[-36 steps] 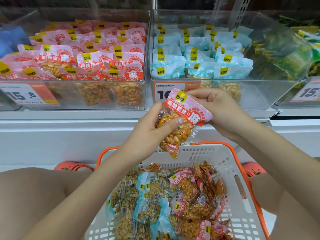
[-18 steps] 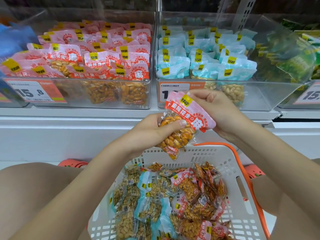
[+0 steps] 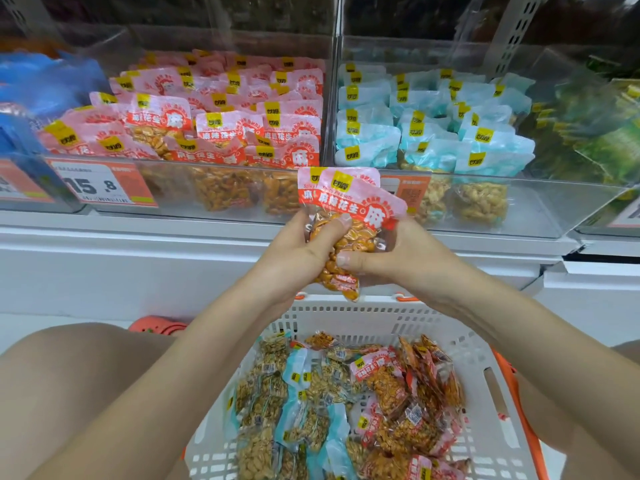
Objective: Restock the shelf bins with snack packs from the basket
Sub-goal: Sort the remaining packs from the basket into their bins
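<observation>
Head view | left hand (image 3: 294,252) and right hand (image 3: 398,258) grips both clenched round red peanut packs (image 3: 349,216) | above basket (image 3: 485,341)

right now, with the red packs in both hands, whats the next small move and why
Probably lift the red packs up and left into the red bin. The left hand and right hand both grip them in front of the shelf edge, above the basket. Their labels match that bin's packs, while the blue bin holds a different kind.

Shop, price tag (image 3: 100,186), stocked shelf bins (image 3: 221,188)
</observation>
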